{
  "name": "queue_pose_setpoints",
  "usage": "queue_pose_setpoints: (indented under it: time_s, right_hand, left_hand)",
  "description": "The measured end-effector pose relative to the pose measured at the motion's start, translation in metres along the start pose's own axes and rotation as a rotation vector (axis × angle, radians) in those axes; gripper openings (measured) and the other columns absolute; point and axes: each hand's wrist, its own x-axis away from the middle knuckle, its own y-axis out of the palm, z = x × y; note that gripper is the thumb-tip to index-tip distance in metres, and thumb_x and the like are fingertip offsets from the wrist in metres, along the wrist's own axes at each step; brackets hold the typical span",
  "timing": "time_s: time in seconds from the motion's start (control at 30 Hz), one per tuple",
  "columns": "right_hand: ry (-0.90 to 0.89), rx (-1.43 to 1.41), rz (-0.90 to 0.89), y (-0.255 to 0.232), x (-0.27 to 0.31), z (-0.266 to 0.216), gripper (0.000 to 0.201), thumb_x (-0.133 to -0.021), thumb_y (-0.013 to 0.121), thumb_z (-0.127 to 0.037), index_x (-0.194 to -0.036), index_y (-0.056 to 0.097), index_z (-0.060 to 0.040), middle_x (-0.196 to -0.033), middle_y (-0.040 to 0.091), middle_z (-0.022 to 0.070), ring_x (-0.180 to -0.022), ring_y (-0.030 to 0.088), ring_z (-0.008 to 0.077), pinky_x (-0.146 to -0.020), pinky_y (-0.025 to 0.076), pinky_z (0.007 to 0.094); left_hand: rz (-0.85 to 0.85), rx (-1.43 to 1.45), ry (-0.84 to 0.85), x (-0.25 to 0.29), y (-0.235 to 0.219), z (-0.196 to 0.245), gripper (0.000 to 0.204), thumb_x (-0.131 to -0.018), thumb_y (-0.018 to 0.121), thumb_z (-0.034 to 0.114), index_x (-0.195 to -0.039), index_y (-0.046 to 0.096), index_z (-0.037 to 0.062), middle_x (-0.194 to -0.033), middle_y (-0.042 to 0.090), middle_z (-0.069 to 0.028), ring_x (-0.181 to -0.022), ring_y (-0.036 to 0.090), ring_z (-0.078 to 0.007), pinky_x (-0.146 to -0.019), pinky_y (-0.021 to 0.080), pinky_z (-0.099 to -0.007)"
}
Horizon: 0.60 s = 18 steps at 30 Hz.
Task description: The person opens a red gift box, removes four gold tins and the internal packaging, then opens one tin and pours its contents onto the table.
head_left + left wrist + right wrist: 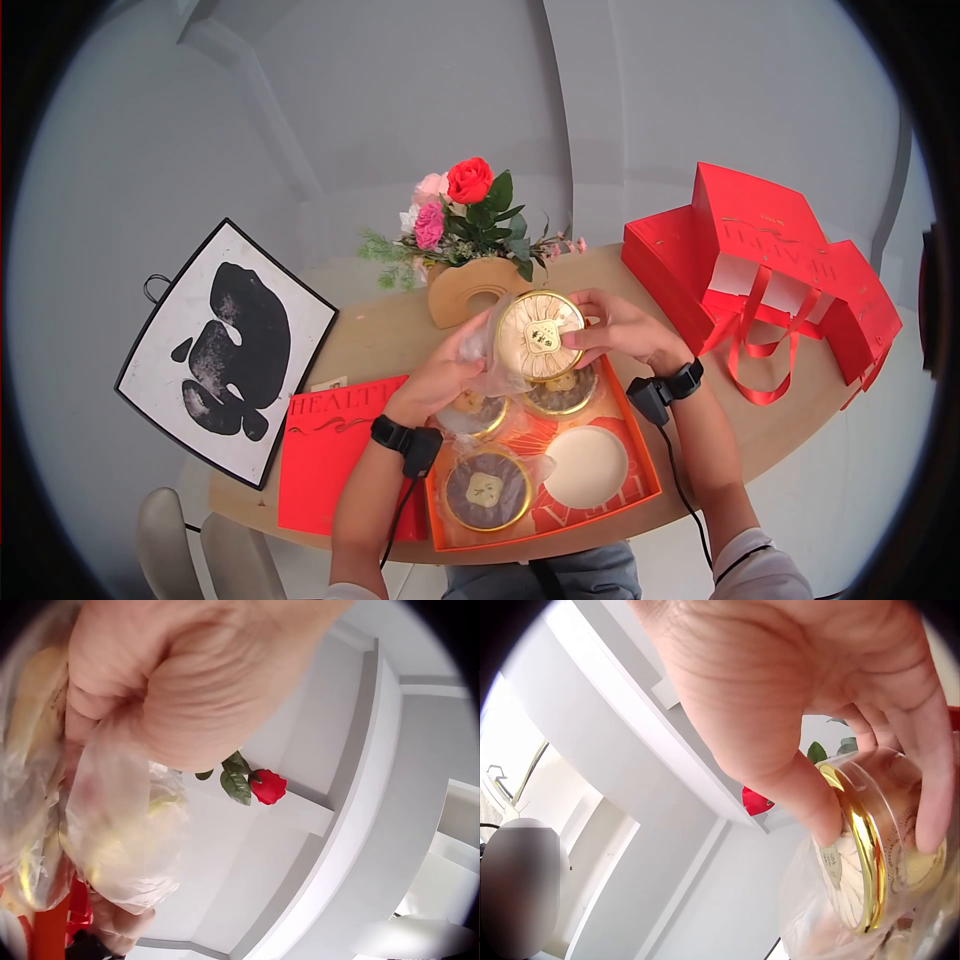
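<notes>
A round clear jar (pixel 540 337) with a gold rim and a pale, label-bearing top is held up over an orange-red gift box (pixel 620 505). My right hand (pixel 622 332) grips the jar, thumb on its top face and fingers round the far side, as the right wrist view shows. On the other side, my left hand (pixel 450 365) pinches a thin clear plastic bag (pixel 124 817) that hangs about the jar's lower left. Below, the box holds several bagged jars, one of them a dark jar (pixel 487 490) at front left. A round white well (pixel 587 468) shows at front right.
Left of the box lies a red lid (pixel 335 465), beside a framed black-and-white picture (pixel 240 350). Behind the hands stands a flower arrangement (pixel 470 215) in an arched wooden vase (pixel 455 290). Red gift bags (pixel 765 240) with ribbon handles occupy the table's right end.
</notes>
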Motion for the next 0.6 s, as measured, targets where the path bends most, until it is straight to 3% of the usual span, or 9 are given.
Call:
queue_pose_setpoints:
  time_s: [0.07, 0.2, 0.27, 0.3, 0.37, 0.4, 0.47, 0.6]
  right_hand:
    - [0.003, -0.059, -0.05, 0.001, -0.002, 0.003, 0.064, -0.088, 0.079, -0.012, -0.136, 0.041, 0.0069, -0.124, 0.056, 0.0147, -0.108, 0.065, 0.0245, -0.082, 0.065, 0.0348]
    - [0.026, -0.051, -0.102, 0.005, -0.005, 0.007, 0.065, -0.088, 0.079, -0.012, -0.136, 0.039, 0.0063, -0.125, 0.056, 0.0147, -0.11, 0.065, 0.0244, -0.082, 0.065, 0.0356]
    - [0.04, -0.051, -0.109, 0.008, -0.005, 0.007, 0.064, -0.088, 0.078, -0.012, -0.136, 0.038, 0.0059, -0.126, 0.057, 0.0148, -0.112, 0.064, 0.024, -0.082, 0.065, 0.0359]
    - [0.041, -0.05, -0.111, 0.008, -0.006, 0.008, 0.064, -0.088, 0.078, -0.012, -0.136, 0.038, 0.0059, -0.126, 0.057, 0.0148, -0.112, 0.064, 0.024, -0.082, 0.065, 0.0359]
    - [0.034, -0.11, -0.12, 0.006, -0.008, 0.013, 0.062, -0.089, 0.077, -0.011, -0.134, 0.039, 0.0055, -0.125, 0.057, 0.015, -0.111, 0.064, 0.0242, -0.082, 0.064, 0.036]
    - [0.037, -0.109, -0.122, 0.007, -0.008, 0.014, 0.062, -0.089, 0.077, -0.011, -0.134, 0.039, 0.0055, -0.125, 0.057, 0.015, -0.111, 0.064, 0.0242, -0.082, 0.064, 0.036]
    - [0.028, -0.109, -0.124, 0.007, -0.008, 0.014, 0.062, -0.089, 0.077, -0.011, -0.134, 0.038, 0.0048, -0.126, 0.058, 0.0154, -0.111, 0.065, 0.0241, -0.082, 0.064, 0.0364]
    - [0.027, -0.08, -0.152, 0.007, -0.007, 0.013, 0.06, -0.09, 0.076, -0.012, -0.134, 0.039, 0.0028, -0.128, 0.059, 0.0162, -0.112, 0.064, 0.0231, -0.082, 0.063, 0.0359]
  left_hand:
    - [0.002, 0.018, -0.099, -0.002, -0.009, -0.005, 0.078, -0.087, 0.051, -0.014, -0.158, 0.025, 0.0016, -0.154, 0.044, -0.012, -0.139, 0.047, -0.0228, -0.115, 0.041, -0.0379]
    - [0.055, 0.079, -0.208, -0.001, -0.019, -0.004, 0.077, -0.084, 0.046, -0.013, -0.157, 0.027, 0.0001, -0.153, 0.046, -0.0118, -0.138, 0.048, -0.0229, -0.115, 0.041, -0.0387]
    - [-0.108, 0.572, -0.247, 0.001, -0.029, -0.001, 0.073, -0.088, 0.053, -0.005, -0.156, 0.03, 0.0013, -0.147, 0.051, -0.0113, -0.132, 0.053, -0.0217, -0.109, 0.044, -0.0327]
    - [-0.107, 0.572, -0.245, 0.001, -0.03, -0.002, 0.073, -0.088, 0.053, -0.005, -0.156, 0.03, 0.0013, -0.147, 0.051, -0.0113, -0.132, 0.053, -0.0217, -0.109, 0.044, -0.0327]
    - [0.003, 0.437, -0.256, 0.002, -0.011, 0.007, 0.065, -0.095, 0.062, 0.01, -0.154, 0.035, 0.0016, -0.144, 0.052, -0.011, -0.128, 0.055, -0.0204, -0.106, 0.046, -0.0324]
    - [0.005, 0.44, -0.256, 0.002, -0.005, 0.009, 0.065, -0.095, 0.062, 0.01, -0.154, 0.035, 0.0016, -0.144, 0.052, -0.011, -0.128, 0.055, -0.0204, -0.106, 0.046, -0.0324]
    - [0.056, 0.025, -0.251, 0.002, 0.005, 0.008, 0.06, -0.1, 0.061, 0.017, -0.152, 0.037, 0.0019, -0.144, 0.054, -0.0091, -0.126, 0.057, -0.0174, -0.106, 0.049, -0.0354]
    - [0.016, -0.158, -0.163, -0.001, 0.012, 0.005, 0.061, -0.097, 0.068, 0.02, -0.15, 0.041, 0.003, -0.139, 0.057, -0.0077, -0.122, 0.059, -0.0157, -0.101, 0.051, -0.0326]
